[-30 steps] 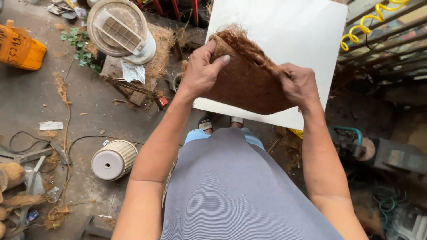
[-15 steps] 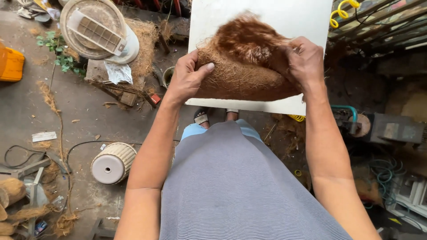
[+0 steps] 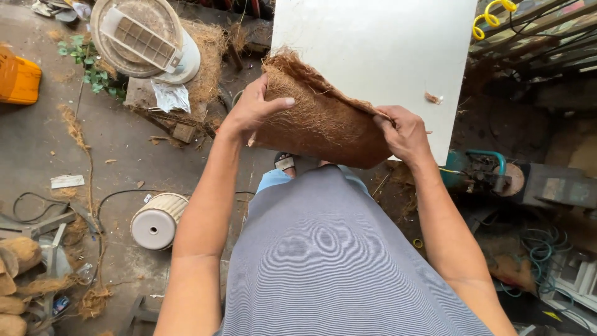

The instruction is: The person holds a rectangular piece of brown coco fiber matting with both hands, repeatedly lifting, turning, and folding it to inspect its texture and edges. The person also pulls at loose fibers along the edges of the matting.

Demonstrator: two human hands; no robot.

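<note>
Far left on the floor: an orange plastic crate (image 3: 18,78), cables and coir scraps. Lower left, a white ribbed pot (image 3: 157,220) lying on its side on the concrete. Upper left, a round white fan-like housing (image 3: 143,37) sits on a pile of loose fibre, with a small green plant (image 3: 87,62) just beside it.

My left hand (image 3: 252,109) grips the left edge of the brown coir mat (image 3: 320,118): thumb lies across the front face, other fingers go behind, so clamped on the mat. The mat is held up in the air in front of my body, bent into a curved, cone-like shape, frayed top edge up, rounded lower edge down. It is above my lap and my foot in a sandal (image 3: 286,163), not touching the tabletop.

Behind the mat, a white board tabletop (image 3: 385,43), with a small fibre scrap on it at the right.

My right hand (image 3: 404,134) pinches the mat's right edge, fingers curled over it and closed on it.

Far right: a yellow coiled hose (image 3: 488,15) up top, a teal-handled tool (image 3: 488,165) near the board's corner, and greenish cable lower down.
</note>
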